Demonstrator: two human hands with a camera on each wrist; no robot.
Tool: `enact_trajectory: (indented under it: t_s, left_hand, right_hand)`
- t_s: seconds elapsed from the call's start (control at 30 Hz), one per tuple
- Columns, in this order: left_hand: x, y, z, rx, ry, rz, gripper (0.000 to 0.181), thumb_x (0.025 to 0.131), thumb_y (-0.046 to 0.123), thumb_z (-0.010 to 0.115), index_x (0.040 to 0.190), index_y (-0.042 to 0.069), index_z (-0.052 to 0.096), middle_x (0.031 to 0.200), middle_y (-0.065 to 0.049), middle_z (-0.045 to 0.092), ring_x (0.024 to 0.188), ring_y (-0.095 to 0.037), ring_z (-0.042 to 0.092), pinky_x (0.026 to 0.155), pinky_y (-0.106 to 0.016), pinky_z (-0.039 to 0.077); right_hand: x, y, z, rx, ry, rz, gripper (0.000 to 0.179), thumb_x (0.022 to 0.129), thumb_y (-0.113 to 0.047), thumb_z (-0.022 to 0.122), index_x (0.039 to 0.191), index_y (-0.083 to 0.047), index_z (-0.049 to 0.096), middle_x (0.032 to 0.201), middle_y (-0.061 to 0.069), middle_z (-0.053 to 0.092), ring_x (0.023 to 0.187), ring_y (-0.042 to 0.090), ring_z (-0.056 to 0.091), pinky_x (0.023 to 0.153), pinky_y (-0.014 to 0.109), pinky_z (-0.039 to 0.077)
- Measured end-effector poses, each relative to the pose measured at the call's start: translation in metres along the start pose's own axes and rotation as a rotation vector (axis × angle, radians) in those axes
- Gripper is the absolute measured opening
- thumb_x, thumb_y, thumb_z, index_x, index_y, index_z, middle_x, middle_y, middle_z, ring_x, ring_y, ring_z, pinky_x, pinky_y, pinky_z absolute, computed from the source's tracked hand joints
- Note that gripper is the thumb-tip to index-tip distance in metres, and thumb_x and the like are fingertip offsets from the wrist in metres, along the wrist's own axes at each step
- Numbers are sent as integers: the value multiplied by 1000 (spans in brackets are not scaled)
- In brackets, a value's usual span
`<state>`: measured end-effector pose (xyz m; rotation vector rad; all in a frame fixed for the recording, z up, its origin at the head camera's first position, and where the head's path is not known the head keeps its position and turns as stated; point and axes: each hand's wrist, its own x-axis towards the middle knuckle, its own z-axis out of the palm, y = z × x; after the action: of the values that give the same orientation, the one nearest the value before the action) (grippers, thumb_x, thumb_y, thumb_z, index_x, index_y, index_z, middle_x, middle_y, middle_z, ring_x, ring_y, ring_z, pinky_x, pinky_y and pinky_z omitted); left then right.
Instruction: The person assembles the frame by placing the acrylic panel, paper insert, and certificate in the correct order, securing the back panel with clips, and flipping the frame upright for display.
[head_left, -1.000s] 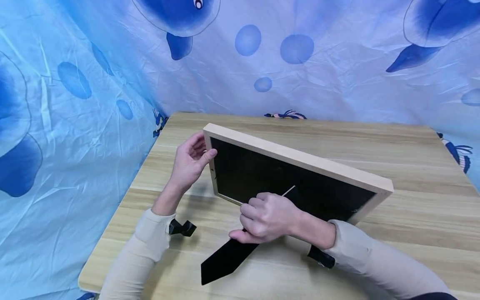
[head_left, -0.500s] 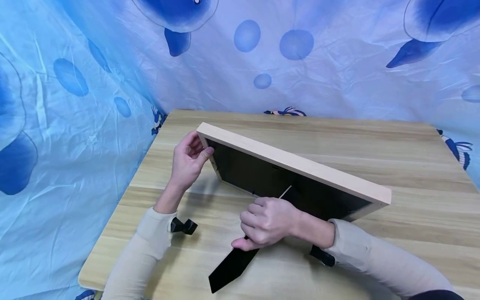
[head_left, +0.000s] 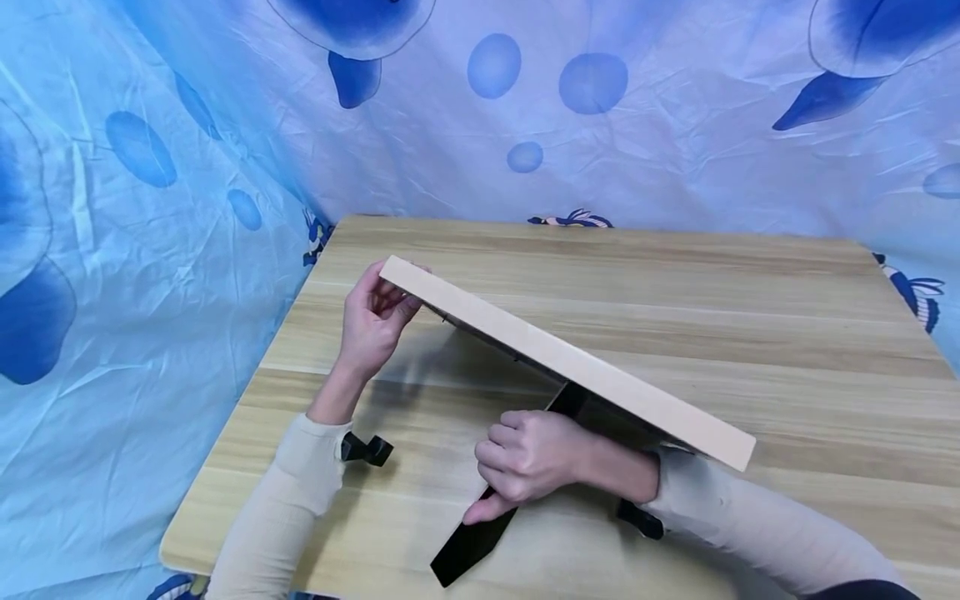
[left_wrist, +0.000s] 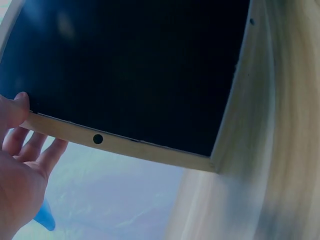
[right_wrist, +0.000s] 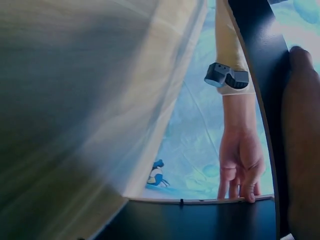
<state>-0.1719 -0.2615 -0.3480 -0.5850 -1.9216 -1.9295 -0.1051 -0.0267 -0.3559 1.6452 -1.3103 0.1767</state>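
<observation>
A picture frame (head_left: 570, 358) with a pale wooden edge leans over the table, its upper edge slanting from far left to near right. My left hand (head_left: 371, 329) holds its left end, thumb on the black backing (left_wrist: 130, 65) and fingers behind the wooden rim (left_wrist: 150, 148). A black easel stand leg (head_left: 468, 550) sticks out from the back toward me. Around that leg my right hand (head_left: 532, 458) is curled, thumb lying along it; in the right wrist view the leg (right_wrist: 265, 65) runs beside the thumb. From the head view, the backing is mostly hidden under the edge.
The wood-grain table (head_left: 787, 333) extends behind and to the right of the frame. A blue sea-patterned cloth (head_left: 675, 150) hangs at the back and left. Each wrist carries a small black camera, such as the left wrist camera (head_left: 367, 450).
The frame has tipped its upper edge toward me, so the black back has nearly gone from the head view. Its right end has come nearer, and the leg's free end has shifted slightly right.
</observation>
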Motion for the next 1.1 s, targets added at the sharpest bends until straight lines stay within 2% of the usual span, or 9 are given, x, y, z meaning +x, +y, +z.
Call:
enact_trajectory:
  t_s: [0.13,0.27,0.47,0.67,0.77,0.83,0.97,1.1]
  left_hand:
    - [-3,-4,-3,-9,-17,12,35,85,-14,62,118,-3,56,113,-8,69,108,-19,65,89,-27,52]
    - [-6,-8,-4,-1,-21,13,36,83,-19,60,117,-9,51,114,-12,67,106,-22,64,84,-25,53]
    - [-8,-9,-6,5,-12,3,39,81,-23,58,117,-10,51,116,-13,67,107,-23,63,81,-24,52]
    - [-10,-6,-12,64,-19,-53,38,86,-17,57,122,-5,53,121,-9,65,108,-20,63,82,-24,53]
    - [-11,1,-15,26,-43,-84,37,92,-11,52,129,-5,50,127,-11,60,109,-21,61,84,-29,54]
    - [-11,10,-14,-40,-36,-114,36,97,-5,46,132,-3,50,129,-13,58,112,-24,58,84,-34,55]
    - [-8,32,-7,-119,49,-162,34,103,12,40,133,1,52,129,-14,56,118,-30,53,76,-40,58]
    - [-5,47,8,-38,94,-181,38,103,22,43,132,0,53,131,-11,53,122,-29,50,69,-38,59]
  right_hand:
    - [-6,-6,3,24,2,2,64,87,-67,51,48,-21,26,55,-8,24,42,6,16,41,19,18]
    - [-14,-12,7,57,-3,13,65,85,-68,53,48,-21,27,55,-9,24,43,6,17,42,20,18]
    - [-21,-16,12,96,3,31,64,84,-67,57,49,-21,29,55,-9,26,43,5,20,44,21,17]
    - [-19,-16,13,125,15,48,64,81,-67,59,49,-20,30,55,-9,26,44,6,20,45,21,17]
    - [-18,-15,14,132,30,50,64,80,-67,60,49,-20,30,55,-9,26,44,6,19,46,21,17]
    - [-19,-15,15,136,41,55,64,79,-67,61,49,-20,30,54,-9,26,44,6,19,46,21,17]
    - [-20,-15,17,136,56,71,65,77,-68,63,49,-20,29,54,-9,25,44,6,19,47,21,16]
    - [-21,-17,17,128,53,101,65,77,-68,63,48,-20,29,53,-9,26,45,6,19,47,21,17]
